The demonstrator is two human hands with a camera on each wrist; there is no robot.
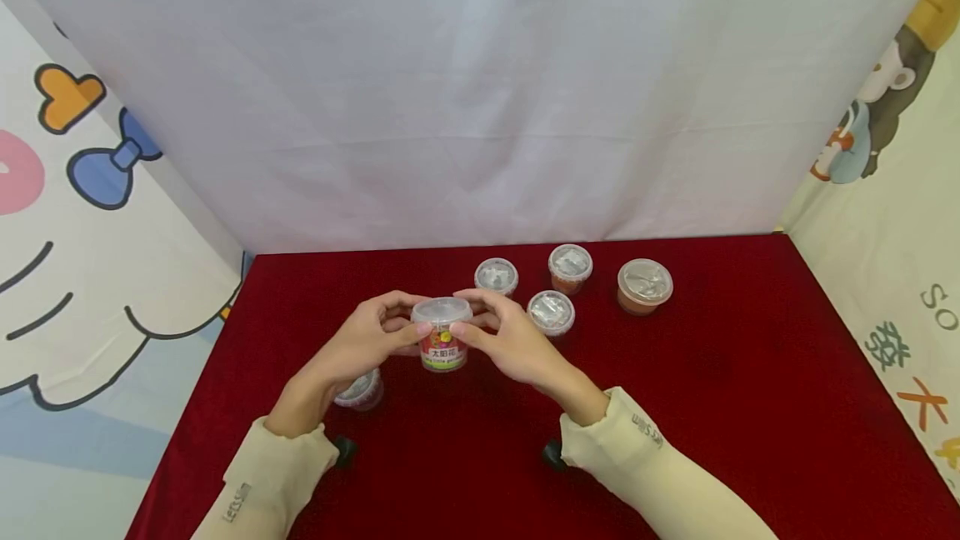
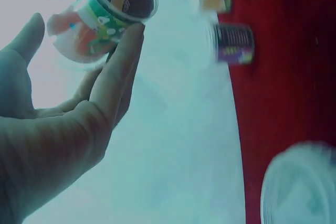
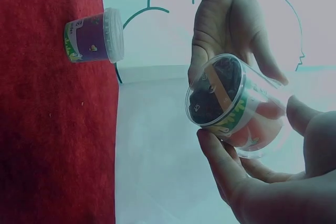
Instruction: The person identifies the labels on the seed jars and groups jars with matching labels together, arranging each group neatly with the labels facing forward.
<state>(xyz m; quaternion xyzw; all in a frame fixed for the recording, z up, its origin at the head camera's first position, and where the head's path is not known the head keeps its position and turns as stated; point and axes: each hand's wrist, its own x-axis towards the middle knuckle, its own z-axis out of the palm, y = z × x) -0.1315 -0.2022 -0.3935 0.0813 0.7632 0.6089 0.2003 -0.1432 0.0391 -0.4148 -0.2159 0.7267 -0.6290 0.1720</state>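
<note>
My left hand (image 1: 375, 333) and right hand (image 1: 513, 342) hold a clear lidded plastic cup (image 1: 444, 350) between them, above the red cloth. Its label carries Chinese characters and a picture of bright flowers. Thumbs lie on the near side, while fingers curl around the sides. From below, in the right wrist view, the raised cup (image 3: 257, 116) shows dark contents and a flat wooden strip through its clear bottom. Another lidded cup (image 1: 360, 390) stands on the cloth beside my left wrist, partly hidden by it.
Several lidded cups, among them a front one (image 1: 551, 312), one at the back (image 1: 570, 267) and a brownish one at the right (image 1: 644, 286), stand on the red cloth (image 1: 675, 423). A white curtain (image 1: 480, 107) hangs behind, with printed panels at both sides.
</note>
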